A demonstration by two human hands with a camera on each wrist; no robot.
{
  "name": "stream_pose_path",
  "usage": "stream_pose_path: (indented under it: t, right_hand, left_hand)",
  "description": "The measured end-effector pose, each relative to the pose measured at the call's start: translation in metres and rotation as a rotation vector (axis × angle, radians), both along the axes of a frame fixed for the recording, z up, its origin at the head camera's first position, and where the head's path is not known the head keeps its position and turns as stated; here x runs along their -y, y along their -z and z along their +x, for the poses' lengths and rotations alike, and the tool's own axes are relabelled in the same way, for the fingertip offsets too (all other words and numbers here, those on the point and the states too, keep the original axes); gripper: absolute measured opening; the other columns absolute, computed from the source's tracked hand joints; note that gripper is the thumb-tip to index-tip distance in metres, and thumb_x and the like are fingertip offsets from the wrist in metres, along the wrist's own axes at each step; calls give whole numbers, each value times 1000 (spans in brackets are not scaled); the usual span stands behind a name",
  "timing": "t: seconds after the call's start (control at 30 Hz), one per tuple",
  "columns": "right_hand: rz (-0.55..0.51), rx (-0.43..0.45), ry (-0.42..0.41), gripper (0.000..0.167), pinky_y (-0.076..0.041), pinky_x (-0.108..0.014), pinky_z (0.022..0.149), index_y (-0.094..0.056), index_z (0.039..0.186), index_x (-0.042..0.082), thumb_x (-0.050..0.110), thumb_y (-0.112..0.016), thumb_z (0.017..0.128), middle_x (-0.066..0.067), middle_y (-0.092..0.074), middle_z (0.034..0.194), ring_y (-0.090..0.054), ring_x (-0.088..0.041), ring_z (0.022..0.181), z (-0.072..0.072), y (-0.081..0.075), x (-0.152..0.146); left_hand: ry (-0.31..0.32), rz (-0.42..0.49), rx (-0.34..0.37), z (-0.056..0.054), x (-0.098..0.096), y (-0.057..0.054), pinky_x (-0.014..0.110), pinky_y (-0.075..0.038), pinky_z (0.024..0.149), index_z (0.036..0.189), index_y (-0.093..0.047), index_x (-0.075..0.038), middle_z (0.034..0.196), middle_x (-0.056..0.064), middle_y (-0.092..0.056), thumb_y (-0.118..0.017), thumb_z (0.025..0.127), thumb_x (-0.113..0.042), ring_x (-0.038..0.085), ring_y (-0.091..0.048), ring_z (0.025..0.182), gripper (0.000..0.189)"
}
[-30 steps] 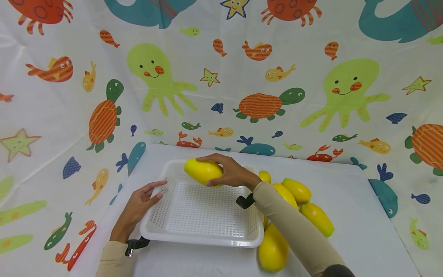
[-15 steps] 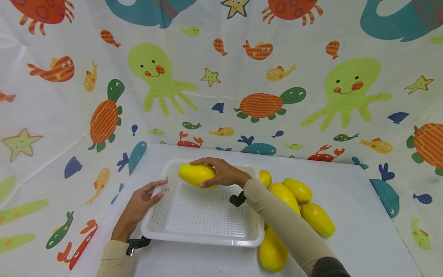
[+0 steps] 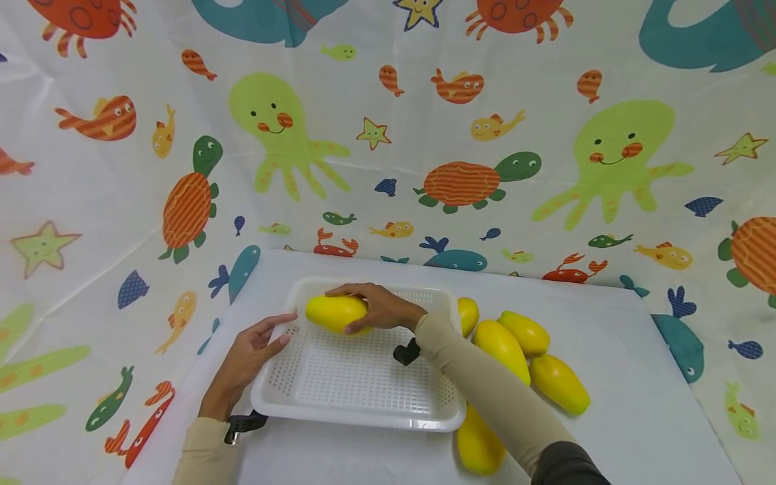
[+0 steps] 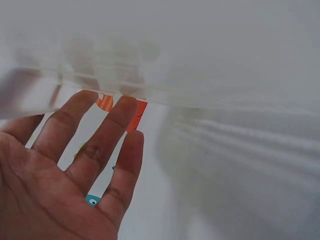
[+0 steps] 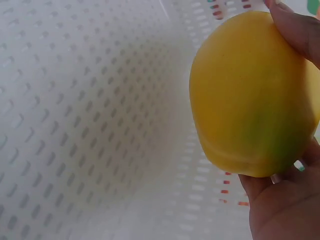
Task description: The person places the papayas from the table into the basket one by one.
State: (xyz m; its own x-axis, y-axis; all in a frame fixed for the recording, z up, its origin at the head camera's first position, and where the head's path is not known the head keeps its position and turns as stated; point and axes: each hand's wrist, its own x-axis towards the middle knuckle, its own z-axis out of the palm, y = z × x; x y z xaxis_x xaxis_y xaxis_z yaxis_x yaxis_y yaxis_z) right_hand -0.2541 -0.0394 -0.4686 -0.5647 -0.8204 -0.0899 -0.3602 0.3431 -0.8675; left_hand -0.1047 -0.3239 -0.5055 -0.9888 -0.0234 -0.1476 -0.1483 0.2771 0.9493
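Observation:
In the head view my right hand (image 3: 382, 306) grips a long, smooth yellow fruit (image 3: 330, 312), like a mango or papaya, at the back left inside a white perforated plastic basket (image 3: 358, 421). The right wrist view shows the fruit (image 5: 250, 95) with a green tinge and a blunt end, thumb on one side and fingers on the other. Whether it touches the basket floor, I cannot tell. My left hand (image 3: 245, 357) rests at the basket's left rim. Seen from the left wrist, its fingers (image 4: 100, 145) are fairly straight beside the outer wall, tips at the rim's underside.
Several similar yellow fruits (image 3: 502, 347) lie on the white table (image 3: 630, 377) right of the basket, partly hidden by my right sleeve (image 3: 485, 384). A white curtain (image 3: 364, 195) printed with sea animals hangs behind and at the left.
My right hand has moved left and down with the yellow fruit, lower into the basket's back left. The left hand stays at the rim.

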Motion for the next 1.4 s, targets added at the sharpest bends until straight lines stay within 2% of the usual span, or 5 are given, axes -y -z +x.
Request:
stream_pose_path:
  t: [0.3,0.57,0.8,1.17,1.4]
  right_hand:
    - [9,-31,11,74,-49,-36,113,-54,155,31,21,-88,90,5,-55,159,-56,-18,128,4,12,9]
    - [62,-55,37,75,-49,-37,113,-54,155,34,24,-89,89,7,-55,159,-55,-18,129,7,18,16]
    - [136,-89,49,75,-49,-40,115,-55,154,37,29,-90,88,8,-57,157,-56,-18,129,11,24,18]
    - [167,-178,66,79,-48,-43,118,-57,153,34,30,-93,83,8,-59,156,-57,-20,135,15,18,15]
    - [191,-228,120,75,-50,-40,118,-63,148,35,31,-95,81,11,-63,150,-60,-19,134,17,11,9]
  left_hand:
    - [7,-1,-7,-1,-1,0,41,-67,85,155,-55,-22,164,10,-51,-71,103,-33,40,-72,122,55]
    - [-8,-4,8,1,-1,0,39,-67,89,154,-56,-22,167,7,-48,-72,102,-36,40,-70,126,56]
    - [-1,11,-9,1,-2,0,42,-68,84,154,-56,-20,163,10,-52,-70,104,-32,40,-73,119,53]
    - [5,4,-12,1,-2,2,39,-67,89,155,-55,-21,167,7,-48,-69,105,-31,37,-72,122,53]
    - [5,0,-18,2,-1,1,38,-67,89,155,-55,-21,168,7,-47,-69,105,-33,33,-73,121,53]
